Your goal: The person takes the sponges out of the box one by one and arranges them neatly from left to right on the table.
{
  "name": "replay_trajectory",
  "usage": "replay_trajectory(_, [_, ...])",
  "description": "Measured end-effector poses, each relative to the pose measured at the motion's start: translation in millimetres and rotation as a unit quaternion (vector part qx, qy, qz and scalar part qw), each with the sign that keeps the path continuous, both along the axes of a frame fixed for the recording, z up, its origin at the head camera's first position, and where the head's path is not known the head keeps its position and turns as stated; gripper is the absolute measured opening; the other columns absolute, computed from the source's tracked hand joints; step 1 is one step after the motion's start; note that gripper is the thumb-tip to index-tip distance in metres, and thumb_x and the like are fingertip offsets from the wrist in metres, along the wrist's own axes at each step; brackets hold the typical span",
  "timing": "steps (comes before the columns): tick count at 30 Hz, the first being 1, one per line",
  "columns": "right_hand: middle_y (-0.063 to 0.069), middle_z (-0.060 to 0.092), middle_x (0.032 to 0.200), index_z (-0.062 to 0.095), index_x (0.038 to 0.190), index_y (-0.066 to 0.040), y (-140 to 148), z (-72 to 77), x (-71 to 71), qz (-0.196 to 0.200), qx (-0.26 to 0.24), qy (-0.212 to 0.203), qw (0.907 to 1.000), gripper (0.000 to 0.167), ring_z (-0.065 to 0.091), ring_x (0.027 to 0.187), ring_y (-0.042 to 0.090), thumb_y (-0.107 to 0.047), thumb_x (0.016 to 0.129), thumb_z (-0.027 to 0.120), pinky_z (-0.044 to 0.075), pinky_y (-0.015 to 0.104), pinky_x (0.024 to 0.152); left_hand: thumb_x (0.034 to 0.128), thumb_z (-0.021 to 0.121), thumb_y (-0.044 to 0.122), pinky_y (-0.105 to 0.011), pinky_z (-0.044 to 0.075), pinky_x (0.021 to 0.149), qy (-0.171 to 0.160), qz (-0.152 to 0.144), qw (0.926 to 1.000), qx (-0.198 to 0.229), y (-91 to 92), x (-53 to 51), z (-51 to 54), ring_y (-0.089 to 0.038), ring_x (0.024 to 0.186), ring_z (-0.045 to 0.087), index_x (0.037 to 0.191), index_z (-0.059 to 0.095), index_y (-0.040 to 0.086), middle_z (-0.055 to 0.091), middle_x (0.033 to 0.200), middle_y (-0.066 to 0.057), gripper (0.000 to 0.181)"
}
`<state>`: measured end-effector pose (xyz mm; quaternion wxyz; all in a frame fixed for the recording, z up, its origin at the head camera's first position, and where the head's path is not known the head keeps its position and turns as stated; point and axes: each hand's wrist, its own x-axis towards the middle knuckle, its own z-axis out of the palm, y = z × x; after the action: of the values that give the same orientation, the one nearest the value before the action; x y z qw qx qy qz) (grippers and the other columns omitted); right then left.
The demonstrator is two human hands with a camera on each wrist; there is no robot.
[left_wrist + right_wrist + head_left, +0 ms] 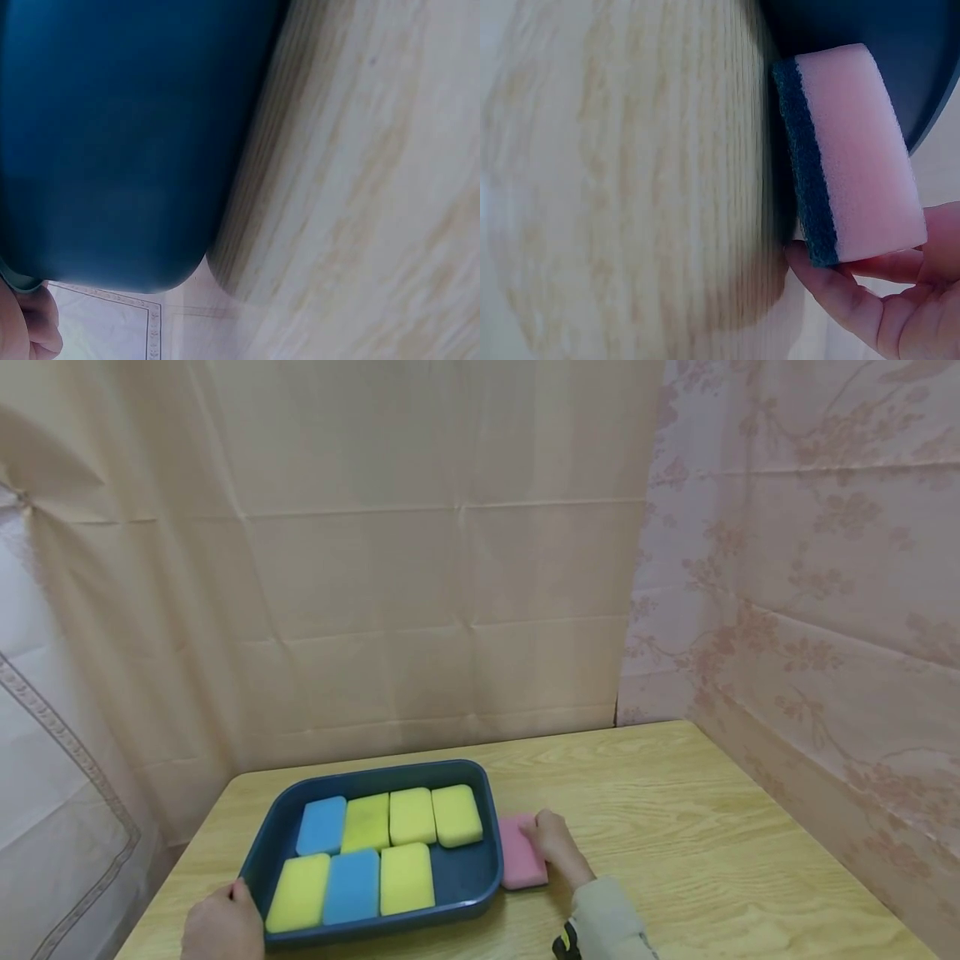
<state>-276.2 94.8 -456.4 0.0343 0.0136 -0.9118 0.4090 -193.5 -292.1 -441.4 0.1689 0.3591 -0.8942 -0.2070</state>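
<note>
A dark blue tray (465, 906) with rounded corners holds several sponges in two rows, some yellow, such as the yellow sponge (457, 816), and two blue, among them the blue sponge (351, 887). My left hand (223, 925) grips the tray's near left rim; in the left wrist view the tray's outer wall (127, 150) hides most of that hand. Just outside the tray's right wall is a pink sponge (862, 150) with a dark green scouring layer facing the table. My right hand (557, 843) pinches its right end between thumb and fingers.
Under the tray is a light wood-grain table (697, 827) that reaches away to the right. A beige curtain (420, 568) hangs behind it, and a pink floral cloth (840, 593) runs along the right side. The tray's near right corner shows bare bottom (457, 868).
</note>
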Motion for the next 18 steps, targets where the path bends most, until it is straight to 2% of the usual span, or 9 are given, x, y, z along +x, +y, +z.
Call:
replay_trajectory(7, [0.004,0.042,0.055,0.048,0.063,0.001,-1.5,-1.8,-0.5,-0.001,0.037,0.029,0.9989,0.025,0.041,0.048,0.015,-0.009,0.084,0.057,0.038,0.026,0.042,0.0931,0.040,0.019,-0.044,0.040,0.051,-0.005,0.004,1.0000,0.002,0.4,-1.4,0.3,-0.042,0.073,0.055,0.089,0.060,-0.010,0.057,0.076,-0.027,0.035])
replay_trajectory(18, [0.005,0.042,0.059,0.050,0.066,-0.001,-4.4,2.3,4.1,-0.021,0.077,0.009,0.9967,0.023,0.041,0.051,0.017,-0.012,0.085,0.056,0.036,0.029,0.044,0.0926,0.040,0.018,-0.044,0.040,0.053,-0.002,0.002,1.0000,0.005,-1.0,-3.6,-1.6,-0.041,0.071,0.055,0.087,0.060,-0.011,0.058,0.078,-0.029,0.036])
